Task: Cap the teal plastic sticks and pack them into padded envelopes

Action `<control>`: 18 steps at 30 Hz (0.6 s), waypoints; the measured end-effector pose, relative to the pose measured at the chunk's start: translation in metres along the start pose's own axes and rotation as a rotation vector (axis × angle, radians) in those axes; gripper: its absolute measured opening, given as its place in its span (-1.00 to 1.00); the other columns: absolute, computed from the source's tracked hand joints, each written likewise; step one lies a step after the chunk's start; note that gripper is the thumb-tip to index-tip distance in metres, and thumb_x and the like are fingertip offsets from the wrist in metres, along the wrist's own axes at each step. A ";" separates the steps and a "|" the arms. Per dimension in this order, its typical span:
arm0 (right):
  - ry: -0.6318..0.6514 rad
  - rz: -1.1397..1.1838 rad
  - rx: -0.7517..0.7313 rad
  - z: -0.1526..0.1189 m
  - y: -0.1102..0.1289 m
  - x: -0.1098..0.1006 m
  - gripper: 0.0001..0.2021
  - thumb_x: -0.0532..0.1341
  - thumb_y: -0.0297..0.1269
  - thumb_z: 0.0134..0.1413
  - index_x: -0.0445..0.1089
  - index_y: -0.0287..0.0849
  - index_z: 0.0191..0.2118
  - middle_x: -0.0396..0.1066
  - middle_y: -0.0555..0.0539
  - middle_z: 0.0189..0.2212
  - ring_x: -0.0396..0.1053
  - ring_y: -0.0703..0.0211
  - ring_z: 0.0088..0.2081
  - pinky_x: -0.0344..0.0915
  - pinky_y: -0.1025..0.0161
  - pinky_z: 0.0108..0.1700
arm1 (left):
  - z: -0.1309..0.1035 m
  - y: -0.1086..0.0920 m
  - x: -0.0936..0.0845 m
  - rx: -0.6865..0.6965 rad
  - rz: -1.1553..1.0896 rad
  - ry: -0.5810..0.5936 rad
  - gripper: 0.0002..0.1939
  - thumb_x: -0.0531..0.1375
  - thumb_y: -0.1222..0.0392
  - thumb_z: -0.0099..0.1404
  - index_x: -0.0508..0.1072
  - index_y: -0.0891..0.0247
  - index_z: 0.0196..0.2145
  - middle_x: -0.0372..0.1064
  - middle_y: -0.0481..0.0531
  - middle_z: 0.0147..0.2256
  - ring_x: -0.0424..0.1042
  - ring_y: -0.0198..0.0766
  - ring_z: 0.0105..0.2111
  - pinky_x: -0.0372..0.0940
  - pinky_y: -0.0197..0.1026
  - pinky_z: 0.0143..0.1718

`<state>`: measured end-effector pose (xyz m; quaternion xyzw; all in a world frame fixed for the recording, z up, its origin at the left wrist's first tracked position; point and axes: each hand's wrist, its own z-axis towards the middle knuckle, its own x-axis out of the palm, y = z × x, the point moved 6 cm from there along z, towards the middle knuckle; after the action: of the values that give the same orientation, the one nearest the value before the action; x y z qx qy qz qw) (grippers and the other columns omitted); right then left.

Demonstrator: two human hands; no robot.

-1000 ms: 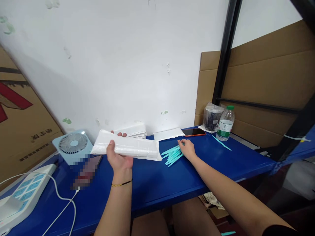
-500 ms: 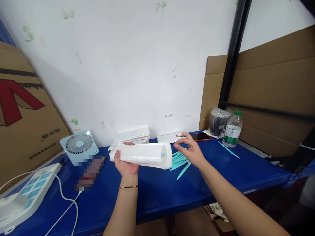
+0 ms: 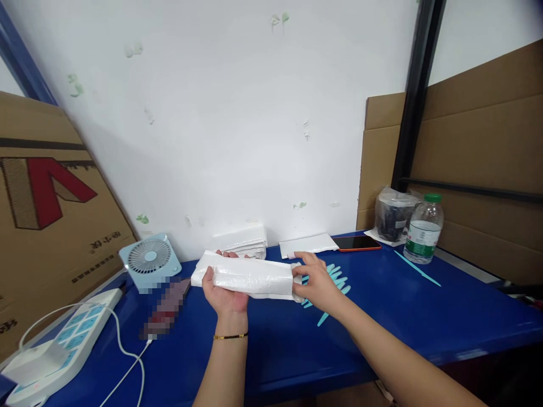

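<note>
Far left: brown cardboard box with red print [image 3: 51, 186] stood by the wall. In front of it, long white power strip with light-blue socket panels [image 3: 82, 330] lay on the blue tabletop [image 3: 271, 350], white adapter [image 3: 40, 362] on its near end. Thin white cable [image 3: 121, 339] looped off to the right; one end met a flat, pixelated dark-reddish object [image 3: 165, 311]. Square light-blue fan [image 3: 150, 260] sat just behind that, tilted back.

Left hand [image 3: 229, 291] was palm up, fingers and thumb closed round the long white film-wrapped packet [image 3: 254, 278], which was held above the tabletop at centre, roughly level. Stack of flat white packets [image 3: 246, 240] sat behind it, against the wall. Single flat white packet [image 3: 307, 245] lay to the right of the stack.

Right hand [image 3: 299, 278] had thumb and fingers pinching the held packet's crumpled right end. Loose pile of thin teal plastic sticks [image 3: 337, 277] lay beside and partly behind that hand. Further right: phone with black screen and orange-red edge [image 3: 360, 243], then dark container in a clear plastic bag [image 3: 392, 217] on white paper [image 3: 384, 238]. Lone teal stick [image 3: 418, 268] lay in front of clear bottle with green cap [image 3: 424, 234]. Black metal post [image 3: 418, 96] rose behind, brown cardboard sheets either side.
</note>
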<state>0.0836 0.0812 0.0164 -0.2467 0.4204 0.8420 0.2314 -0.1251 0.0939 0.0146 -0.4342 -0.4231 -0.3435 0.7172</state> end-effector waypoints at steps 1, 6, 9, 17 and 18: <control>0.056 0.048 0.037 0.002 -0.004 0.004 -0.96 0.29 -0.29 -0.20 0.48 -0.08 -0.49 0.26 -0.09 -0.01 0.12 -0.12 0.06 0.00 -0.05 0.03 | 0.001 0.002 -0.002 -0.007 0.003 0.003 -0.66 0.08 0.05 0.11 0.37 0.17 -0.16 0.37 -0.04 -0.29 0.37 -0.22 -0.23 0.14 0.09 0.02; 0.222 0.199 0.148 0.005 -0.029 0.018 -0.85 0.31 -0.18 -0.21 0.49 -0.09 -0.44 0.30 -0.09 -0.10 0.18 -0.06 0.02 0.09 0.06 0.01 | 0.010 0.005 -0.025 0.007 0.037 -0.139 -0.68 0.08 0.09 0.09 0.38 0.20 -0.19 0.39 0.00 -0.26 0.38 -0.18 -0.18 0.15 0.09 0.02; 0.292 0.283 0.140 0.005 -0.040 0.034 -0.80 0.35 -0.17 -0.29 0.49 -0.10 -0.43 0.28 -0.07 -0.09 0.23 0.01 -0.02 0.15 0.17 -0.02 | 0.013 0.011 -0.040 -0.025 0.076 -0.245 -0.68 0.07 0.09 0.08 0.38 0.22 -0.21 0.40 0.04 -0.25 0.38 -0.14 -0.16 0.16 0.12 0.00; 0.339 0.286 0.201 0.005 -0.055 0.051 -0.94 0.27 -0.35 -0.30 0.49 -0.15 -0.54 0.40 0.00 -0.26 0.35 0.19 -0.30 0.22 0.37 -0.32 | 0.027 -0.009 -0.065 0.031 0.255 -0.299 -0.66 0.07 0.09 0.04 0.37 0.26 -0.22 0.42 0.04 -0.30 0.39 -0.10 -0.15 0.24 0.02 -0.04; 0.343 0.281 0.195 0.005 -0.058 0.046 -0.93 0.26 -0.36 -0.29 0.49 -0.16 -0.55 0.42 0.01 -0.29 0.35 0.19 -0.32 0.22 0.38 -0.34 | 0.032 -0.019 -0.071 0.057 0.290 -0.327 -0.68 0.07 0.10 0.05 0.36 0.27 -0.23 0.42 0.04 -0.32 0.40 -0.11 -0.17 0.26 -0.01 -0.06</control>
<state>0.0812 0.1251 -0.0431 -0.3016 0.5632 0.7670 0.0597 -0.1801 0.1245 -0.0354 -0.5199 -0.4764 -0.1497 0.6931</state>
